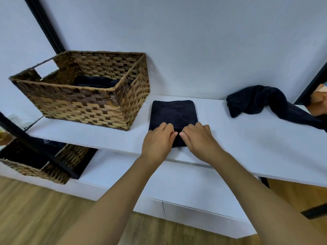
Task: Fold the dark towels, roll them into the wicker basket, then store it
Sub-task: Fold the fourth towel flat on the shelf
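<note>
White shelf (pixel 247 149): near its front edge, left hand (pixel 157 142) and right hand (pixel 200 140) pinch the folded dark towel (pixel 174 112), seemingly ready to roll it away toward the wall, wicker basket (pixel 85 101) alongside.

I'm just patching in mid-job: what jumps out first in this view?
Both hands, left hand and right hand, grip the near end of a folded dark towel lying flat at the middle of the white shelf. To its left stands the wicker basket, with dark cloth already inside. A crumpled dark towel lies at the shelf's right end, against the wall.
</note>
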Motion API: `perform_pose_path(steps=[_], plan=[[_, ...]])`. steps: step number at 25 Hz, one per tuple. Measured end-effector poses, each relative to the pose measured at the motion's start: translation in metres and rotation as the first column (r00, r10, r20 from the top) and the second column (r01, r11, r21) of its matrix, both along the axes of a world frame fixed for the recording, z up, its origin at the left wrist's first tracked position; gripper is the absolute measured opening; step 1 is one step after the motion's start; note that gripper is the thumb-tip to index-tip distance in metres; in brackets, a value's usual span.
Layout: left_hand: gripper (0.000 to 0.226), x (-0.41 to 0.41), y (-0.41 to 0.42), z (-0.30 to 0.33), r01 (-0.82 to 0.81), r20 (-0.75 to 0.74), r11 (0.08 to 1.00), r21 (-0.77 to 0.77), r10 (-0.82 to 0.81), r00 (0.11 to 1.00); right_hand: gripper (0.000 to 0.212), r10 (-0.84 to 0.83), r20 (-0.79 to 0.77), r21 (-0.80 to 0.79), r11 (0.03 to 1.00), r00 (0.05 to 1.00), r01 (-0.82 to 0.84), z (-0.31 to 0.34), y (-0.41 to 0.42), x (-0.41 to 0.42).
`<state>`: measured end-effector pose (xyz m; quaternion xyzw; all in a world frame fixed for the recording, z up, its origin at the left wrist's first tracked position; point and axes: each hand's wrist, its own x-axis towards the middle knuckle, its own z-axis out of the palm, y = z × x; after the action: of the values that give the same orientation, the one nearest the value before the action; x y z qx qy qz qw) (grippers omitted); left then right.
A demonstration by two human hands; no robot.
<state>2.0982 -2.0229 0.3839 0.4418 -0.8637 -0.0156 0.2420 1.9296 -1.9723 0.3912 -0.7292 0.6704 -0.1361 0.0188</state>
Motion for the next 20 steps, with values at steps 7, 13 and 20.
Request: perform_pose_path(steps=[7,13,20], plan=[[0.029,0.013,0.030,-0.028,0.032,-0.032,0.931,-0.364,-0.047,0.998,0.037,0.074,0.151,0.039,0.996,0.986,-0.080,0.003,-0.008,-0.011],[0.031,0.011,0.028,-0.026,0.037,-0.010,0.944,-0.329,-0.043,0.999,0.030,0.056,-0.025,-0.017,0.998,0.998,-0.056,0.002,-0.008,-0.012],[0.025,0.005,0.012,-0.005,0.009,-0.094,1.000,-0.017,-0.011,0.996,0.042,0.153,-0.096,-0.145,0.975,0.984,-0.166,-0.012,0.002,-0.021]])
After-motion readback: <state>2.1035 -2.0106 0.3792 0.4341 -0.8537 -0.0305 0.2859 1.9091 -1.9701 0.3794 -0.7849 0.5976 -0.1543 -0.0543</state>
